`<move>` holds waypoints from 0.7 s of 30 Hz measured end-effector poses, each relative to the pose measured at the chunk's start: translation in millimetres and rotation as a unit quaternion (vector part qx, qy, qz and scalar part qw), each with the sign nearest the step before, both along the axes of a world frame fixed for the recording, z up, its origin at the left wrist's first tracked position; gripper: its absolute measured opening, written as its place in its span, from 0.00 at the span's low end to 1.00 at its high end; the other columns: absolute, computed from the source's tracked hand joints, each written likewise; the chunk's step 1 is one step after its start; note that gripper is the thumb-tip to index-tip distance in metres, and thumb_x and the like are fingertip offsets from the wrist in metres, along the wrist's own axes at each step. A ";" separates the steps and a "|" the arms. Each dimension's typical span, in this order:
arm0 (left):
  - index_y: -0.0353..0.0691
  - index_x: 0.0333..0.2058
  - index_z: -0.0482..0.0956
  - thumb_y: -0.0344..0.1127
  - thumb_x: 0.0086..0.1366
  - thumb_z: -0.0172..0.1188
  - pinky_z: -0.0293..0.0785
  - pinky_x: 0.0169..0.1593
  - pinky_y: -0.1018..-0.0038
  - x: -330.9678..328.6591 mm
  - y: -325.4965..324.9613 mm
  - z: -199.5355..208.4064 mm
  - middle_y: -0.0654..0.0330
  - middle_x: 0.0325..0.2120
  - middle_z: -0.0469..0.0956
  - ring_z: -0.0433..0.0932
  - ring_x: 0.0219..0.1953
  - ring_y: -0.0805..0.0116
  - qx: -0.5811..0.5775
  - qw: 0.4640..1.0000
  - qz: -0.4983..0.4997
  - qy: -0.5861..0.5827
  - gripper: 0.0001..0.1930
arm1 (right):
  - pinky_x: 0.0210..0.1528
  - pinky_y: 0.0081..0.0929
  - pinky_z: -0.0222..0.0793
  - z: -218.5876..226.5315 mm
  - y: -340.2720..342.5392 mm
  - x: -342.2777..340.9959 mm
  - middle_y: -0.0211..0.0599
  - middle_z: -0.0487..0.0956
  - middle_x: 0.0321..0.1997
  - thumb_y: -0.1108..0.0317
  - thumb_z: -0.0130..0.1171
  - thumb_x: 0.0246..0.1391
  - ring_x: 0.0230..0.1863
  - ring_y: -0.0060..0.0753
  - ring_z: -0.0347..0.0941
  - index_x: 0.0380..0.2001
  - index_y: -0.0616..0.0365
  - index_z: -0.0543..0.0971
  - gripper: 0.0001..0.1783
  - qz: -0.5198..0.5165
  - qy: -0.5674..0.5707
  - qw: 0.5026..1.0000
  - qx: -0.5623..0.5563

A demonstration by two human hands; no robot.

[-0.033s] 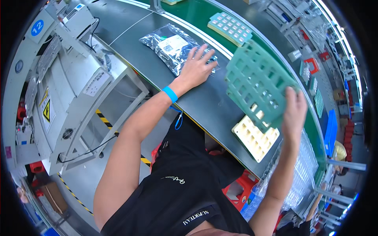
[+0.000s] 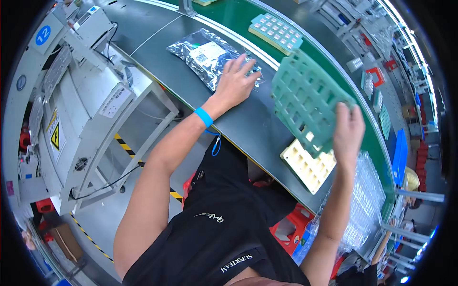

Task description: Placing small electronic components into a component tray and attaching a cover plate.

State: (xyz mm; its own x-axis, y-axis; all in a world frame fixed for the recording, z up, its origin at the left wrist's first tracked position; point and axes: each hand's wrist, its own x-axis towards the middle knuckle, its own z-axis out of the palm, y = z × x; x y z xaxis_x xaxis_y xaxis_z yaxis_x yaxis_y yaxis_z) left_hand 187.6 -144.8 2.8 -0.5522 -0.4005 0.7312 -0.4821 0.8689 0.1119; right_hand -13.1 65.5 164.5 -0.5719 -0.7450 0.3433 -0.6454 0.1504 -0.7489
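With fingers spread, my left hand point(image 2: 234, 83) lies on the right end of a shiny, see-through plastic bag point(image 2: 191, 61) that carries a white label point(image 2: 208, 53). What is inside the bag is hard to make out. My right hand point(image 2: 347, 126) grips the near right edge of a green tray point(image 2: 305, 90) with rows of rectangular openings. This tray is held tilted above the bench. Partly under it, a cream-coloured tray point(image 2: 307, 167) with square pockets lies near the bench's front edge.
On the green conveyor belt point(image 2: 229, 16) beyond the bench stands another green tray point(image 2: 276, 31) over a cream one. Clear plastic blister trays point(image 2: 360, 209) lie at the right. A white machine point(image 2: 90, 105) stands to the left. A red stool point(image 2: 291, 229) is below the bench.
My right hand has moved slightly left with the green tray, whose tilt has shifted a little. The left hand stays on the bag.
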 end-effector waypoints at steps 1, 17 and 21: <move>0.49 0.45 0.85 0.33 0.62 0.64 0.70 0.58 0.57 3.4 8.1 0.1 0.56 0.50 0.79 0.73 0.57 0.52 0.075 0.995 -0.020 0.057 0.12 | 0.39 0.38 0.67 -8.7 -1.8 18.7 0.48 0.73 0.32 0.68 0.58 0.63 0.33 0.44 0.69 0.33 0.67 0.73 0.11 -0.022 0.164 0.986 0.011; 0.62 0.59 0.77 0.52 0.71 0.54 0.50 0.72 0.42 -29.8 -32.4 -15.8 0.61 0.62 0.72 0.65 0.67 0.54 -0.020 0.960 -0.112 -0.254 0.20 | 0.46 0.46 0.72 -35.2 41.7 121.4 0.56 0.73 0.46 0.75 0.58 0.60 0.44 0.58 0.74 0.41 0.67 0.73 0.09 -0.121 0.224 0.966 -0.055; 0.62 0.58 0.79 0.48 0.70 0.56 0.61 0.68 0.47 -29.2 -62.0 -26.6 0.61 0.54 0.80 0.75 0.59 0.57 -0.049 0.969 -0.103 -0.218 0.19 | 0.42 0.44 0.74 -42.4 38.0 118.3 0.52 0.74 0.47 0.75 0.61 0.58 0.42 0.54 0.75 0.41 0.64 0.74 0.10 -0.109 0.226 0.965 -0.073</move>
